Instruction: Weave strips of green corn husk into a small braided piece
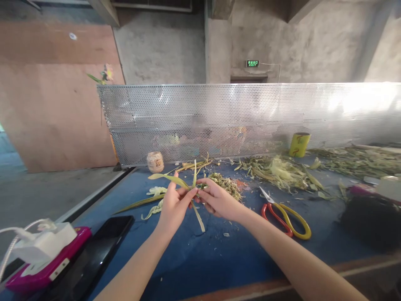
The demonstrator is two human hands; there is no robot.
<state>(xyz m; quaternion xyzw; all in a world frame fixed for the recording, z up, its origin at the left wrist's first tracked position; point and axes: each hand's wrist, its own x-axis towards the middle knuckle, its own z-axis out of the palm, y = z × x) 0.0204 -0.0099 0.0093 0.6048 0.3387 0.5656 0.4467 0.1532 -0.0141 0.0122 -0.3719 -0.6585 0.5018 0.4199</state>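
Observation:
Over the middle of the blue table [194,267], my left hand [173,205] and my right hand [219,200] meet at the fingertips. Both pinch a small bundle of long green leaf strips [178,180], whose ends stick out up, left and down. The crossing point of the strips is mostly hidden by my fingers. Behind my left hand lie pale twisted leaf pieces [154,209] and a longer dry leaf [138,203]. A heap of chopped plant bits [227,184] lies just beyond my right hand.
Scissors [285,217] with red and yellow handles lie at right. A twine spool [155,161], leaf pile [278,171] and yellow cup [300,144] stand before the perforated metal screen [188,100]. At left are a black phone [100,251] and a magenta power strip [46,271].

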